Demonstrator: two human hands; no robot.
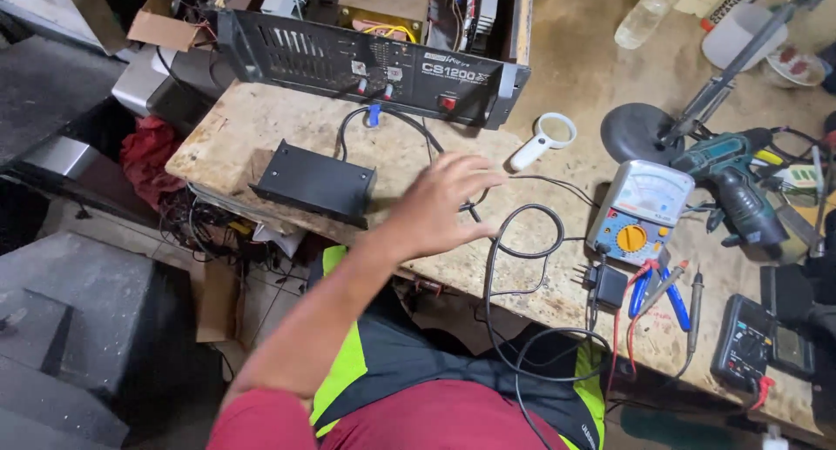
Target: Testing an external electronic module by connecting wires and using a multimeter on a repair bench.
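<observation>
My left hand [440, 204] reaches out over a worn wooden workbench [261, 124], palm down with the fingers spread and nothing in them. It hovers over a black cable [522, 251] that loops across the bench; I cannot tell whether it touches it. A small black metal box [315, 182] lies just left of the hand. Behind it stands a large black amplifier chassis [374, 60] with its top off. My right hand is out of view.
Right of the hand lie a white magnifying glass [544, 141], an analog multimeter [640, 211], a green cordless drill [736, 184], blue-handled pliers [653, 295], a black plug adapter [607, 285] and a black digital meter [749, 341]. The bench's edge drops off at the left.
</observation>
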